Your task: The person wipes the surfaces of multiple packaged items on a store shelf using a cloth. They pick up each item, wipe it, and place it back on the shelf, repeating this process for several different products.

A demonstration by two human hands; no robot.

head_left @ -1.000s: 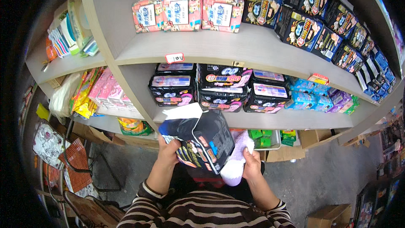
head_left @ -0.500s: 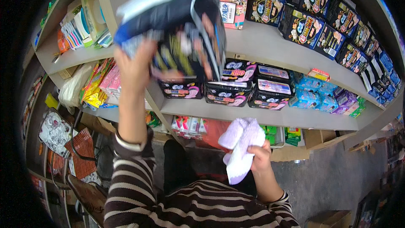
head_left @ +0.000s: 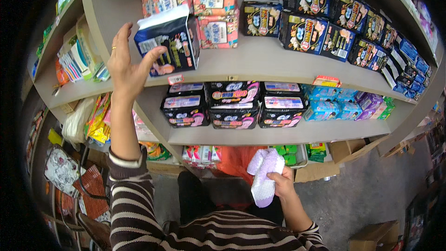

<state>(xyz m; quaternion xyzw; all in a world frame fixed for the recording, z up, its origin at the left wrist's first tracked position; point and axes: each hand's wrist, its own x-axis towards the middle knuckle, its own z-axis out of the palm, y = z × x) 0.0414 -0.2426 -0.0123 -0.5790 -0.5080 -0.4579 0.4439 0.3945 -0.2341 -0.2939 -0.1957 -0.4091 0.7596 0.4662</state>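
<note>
At the left end of the upper shelf (head_left: 260, 62), my left hand (head_left: 126, 72) is open, fingers up and thumb spread. Its thumb overlaps the front of a dark blue and black soft package (head_left: 179, 46) with a white top flap; whether it touches I cannot tell. The package stands on the shelf, in front of pink packages (head_left: 216, 32). Low in front of my body, my right hand (head_left: 283, 186) is closed around a lilac and white textured cloth (head_left: 267, 172), which is bunched at the top and hangs down below the fingers.
Black packages (head_left: 304, 32) stand along the upper shelf to the right. The shelf below bears black-and-pink packages (head_left: 234, 116) and blue ones (head_left: 320, 109). A red price tag (head_left: 175, 80) sits on the shelf edge. Cardboard boxes (head_left: 376, 237) lie on the floor at right.
My left hand has set the dark blue package down on the upper shelf and let go of it, drawing off to the left. The right hand still holds the cloth, slightly lower.
</note>
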